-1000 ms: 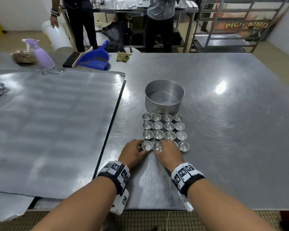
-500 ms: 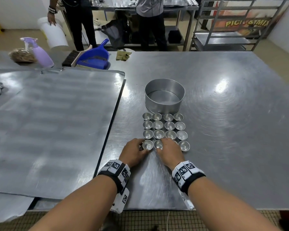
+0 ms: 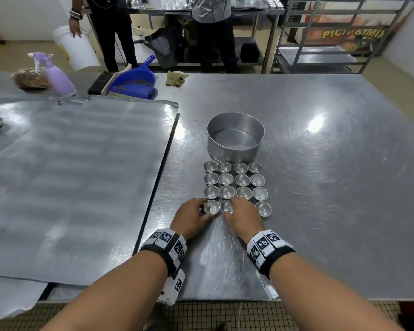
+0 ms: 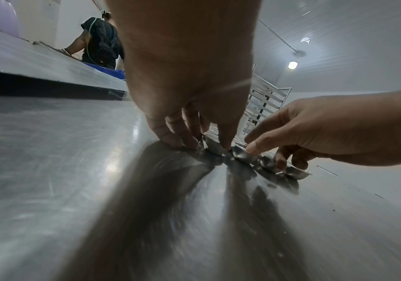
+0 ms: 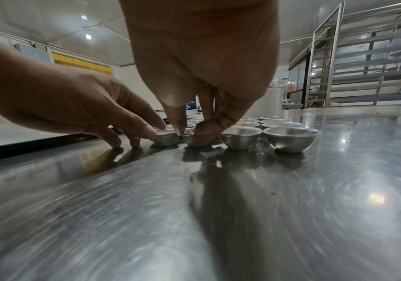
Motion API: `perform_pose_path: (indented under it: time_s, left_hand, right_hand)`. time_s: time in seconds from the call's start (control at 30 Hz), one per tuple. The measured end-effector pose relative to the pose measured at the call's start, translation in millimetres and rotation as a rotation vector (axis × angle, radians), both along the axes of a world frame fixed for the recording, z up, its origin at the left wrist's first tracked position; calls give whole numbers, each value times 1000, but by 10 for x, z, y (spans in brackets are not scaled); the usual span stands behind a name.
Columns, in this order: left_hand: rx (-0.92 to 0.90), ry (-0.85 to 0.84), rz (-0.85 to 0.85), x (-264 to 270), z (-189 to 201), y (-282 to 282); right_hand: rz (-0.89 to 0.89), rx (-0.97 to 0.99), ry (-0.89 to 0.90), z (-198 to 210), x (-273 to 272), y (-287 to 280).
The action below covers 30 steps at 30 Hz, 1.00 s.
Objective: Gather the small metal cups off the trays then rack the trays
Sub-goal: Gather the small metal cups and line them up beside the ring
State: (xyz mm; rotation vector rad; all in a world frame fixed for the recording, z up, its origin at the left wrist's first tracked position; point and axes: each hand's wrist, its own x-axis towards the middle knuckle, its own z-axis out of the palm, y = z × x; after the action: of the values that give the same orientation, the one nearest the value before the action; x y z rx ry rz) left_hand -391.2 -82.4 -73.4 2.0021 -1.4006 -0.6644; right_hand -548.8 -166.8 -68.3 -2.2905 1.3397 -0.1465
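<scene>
The small cups (image 3: 234, 186) are shiny silver, and so is the round tin (image 3: 234, 142) behind them. The table (image 3: 332, 187) is brushed grey steel with swirled scratch marks; the tray (image 3: 69, 182) is duller grey, banded with pale streaks. Both wrist bands (image 3: 268, 247) are white with black square codes — edged in black. Farther off lie a blue dustpan (image 3: 134, 83) and a lilac spray bottle (image 3: 55, 75).
</scene>
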Motion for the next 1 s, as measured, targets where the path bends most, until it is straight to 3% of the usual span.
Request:
perform_pose_path:
  time_s: [0.3,0.47,0.73,1.0]
  left_hand:
    - [78,-11,57,122,37,36]
    - [71,-80,111,444,249,236]
    - [54,-172,270,1447,688,896]
    - [50,-180,448,2916,891,2043]
  right_hand:
    - [-83,21,-82,235,103,-33]
    - [3,-3,-97,396,505,20]
    - [180,-14,-186,798,1566,431]
    - [343,-26,-243,1025,3291,1310]
